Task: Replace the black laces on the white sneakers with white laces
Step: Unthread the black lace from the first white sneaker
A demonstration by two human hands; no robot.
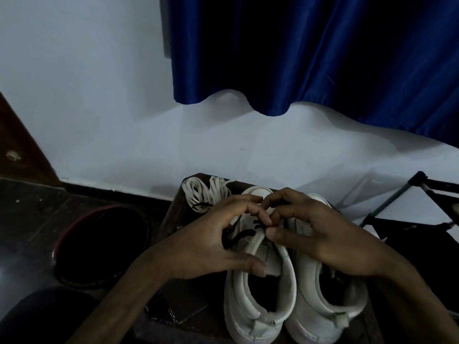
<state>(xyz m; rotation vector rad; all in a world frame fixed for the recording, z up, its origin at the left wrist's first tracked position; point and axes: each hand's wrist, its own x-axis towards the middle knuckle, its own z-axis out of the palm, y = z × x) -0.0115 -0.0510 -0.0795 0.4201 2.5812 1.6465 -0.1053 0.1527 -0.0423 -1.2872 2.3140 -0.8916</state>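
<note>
Two white sneakers stand side by side on a dark stool, heels toward me: the left sneaker (263, 289) and the right sneaker (323, 301). A black lace (244, 235) crosses the left sneaker's eyelets. My left hand (206, 244) rests over that shoe's left side, thumb on the collar, fingers pinching the lace. My right hand (320, 234) meets it from the right, fingertips pinched on the same lace near the tongue. A bundle of white laces (206, 192) lies on the stool behind my left hand.
The dark stool (173, 214) stands against a pale wall (99, 95). A blue curtain (310, 50) hangs above. A round dark bin with a red rim (99, 247) sits to the left. A black metal rack (409, 207) is at the right.
</note>
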